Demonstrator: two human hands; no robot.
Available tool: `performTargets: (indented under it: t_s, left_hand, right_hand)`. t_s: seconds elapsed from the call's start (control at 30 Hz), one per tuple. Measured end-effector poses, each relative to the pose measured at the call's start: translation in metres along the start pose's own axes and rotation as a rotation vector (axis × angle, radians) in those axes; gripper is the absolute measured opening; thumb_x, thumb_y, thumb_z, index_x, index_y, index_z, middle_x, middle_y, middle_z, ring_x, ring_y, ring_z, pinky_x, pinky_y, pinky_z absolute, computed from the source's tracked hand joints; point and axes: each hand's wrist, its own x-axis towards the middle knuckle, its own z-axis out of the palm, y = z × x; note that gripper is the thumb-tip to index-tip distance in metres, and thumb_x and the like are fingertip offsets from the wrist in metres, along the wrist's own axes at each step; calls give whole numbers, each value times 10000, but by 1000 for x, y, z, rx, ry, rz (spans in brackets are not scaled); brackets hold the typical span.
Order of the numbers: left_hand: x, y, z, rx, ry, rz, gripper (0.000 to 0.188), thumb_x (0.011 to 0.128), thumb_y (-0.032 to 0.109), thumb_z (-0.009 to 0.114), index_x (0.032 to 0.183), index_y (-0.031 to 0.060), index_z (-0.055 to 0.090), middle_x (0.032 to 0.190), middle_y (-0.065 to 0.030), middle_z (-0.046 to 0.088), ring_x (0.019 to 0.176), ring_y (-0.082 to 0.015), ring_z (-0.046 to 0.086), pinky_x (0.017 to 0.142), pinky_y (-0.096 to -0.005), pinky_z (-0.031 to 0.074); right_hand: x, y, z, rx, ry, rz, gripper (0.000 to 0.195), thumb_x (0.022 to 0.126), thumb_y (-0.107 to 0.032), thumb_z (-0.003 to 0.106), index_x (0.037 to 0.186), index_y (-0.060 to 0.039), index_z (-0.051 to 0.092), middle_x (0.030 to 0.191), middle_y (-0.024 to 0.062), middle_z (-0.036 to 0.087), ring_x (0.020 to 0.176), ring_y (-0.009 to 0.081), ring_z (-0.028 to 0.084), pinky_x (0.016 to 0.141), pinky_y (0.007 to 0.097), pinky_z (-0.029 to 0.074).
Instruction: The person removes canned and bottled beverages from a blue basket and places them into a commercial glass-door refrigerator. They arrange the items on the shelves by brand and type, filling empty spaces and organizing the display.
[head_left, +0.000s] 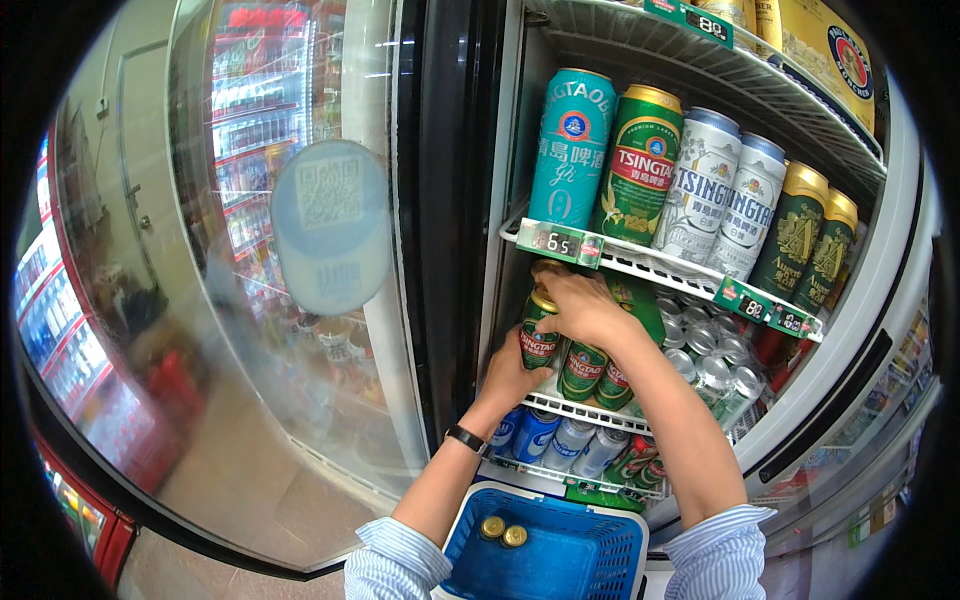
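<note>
My left hand (511, 375) is wrapped around the lower part of a small green Tsingtao can (537, 343) at the left end of a fridge shelf. Over the top of that can reaches my right hand (589, 304), its fingers near the gold rim of another can (550, 268) just behind. Whether the right fingers grip that can or only touch it is hard to see. More green Tsingtao cans (583, 371) stand to the right on the same shelf, partly under my right forearm. Below, a blue plastic basket (555, 555) holds two gold-topped cans (503, 531).
Close above my hands runs a white wire shelf (652, 271) with price tags and tall beer cans (571, 150). Plastic-wrapped cans (705, 352) sit right of my forearm. Blue and silver cans (536, 435) line the lower shelf. The glass door (315, 405) stands swung open at left.
</note>
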Motion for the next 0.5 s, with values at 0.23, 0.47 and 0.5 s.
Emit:
performTargets:
  t_s: [0.23, 0.47, 0.5]
  left_hand:
    - [15, -16, 8, 6, 23, -6, 649, 697, 62, 810, 1237, -16, 460, 1079, -264, 654, 1072, -413, 615, 871, -438, 498]
    - [35, -26, 14, -8, -8, -11, 606, 686, 47, 829, 1186, -6, 491, 1077, -232, 659, 1071, -386, 624, 876, -421, 497]
    - [37, -28, 15, -20, -14, -12, 602, 685, 46, 831, 1182, -4, 494, 1076, -227, 659, 1071, -379, 627, 878, -417, 497]
  right_hand:
    - [14, 2, 7, -34, 9, 18, 708, 725, -230, 806, 1323, -20, 491, 1279, 219, 579, 1215, 380, 527, 1033, 454, 395]
    - [29, 10, 12, -84, 32, 44, 689, 716, -201, 812, 1301, -12, 502, 1303, 232, 547, 1232, 378, 508, 1021, 435, 425]
    - [30, 11, 13, -92, 44, 44, 682, 720, -200, 810, 1298, -10, 502, 1307, 232, 543, 1237, 378, 503, 1021, 436, 426]
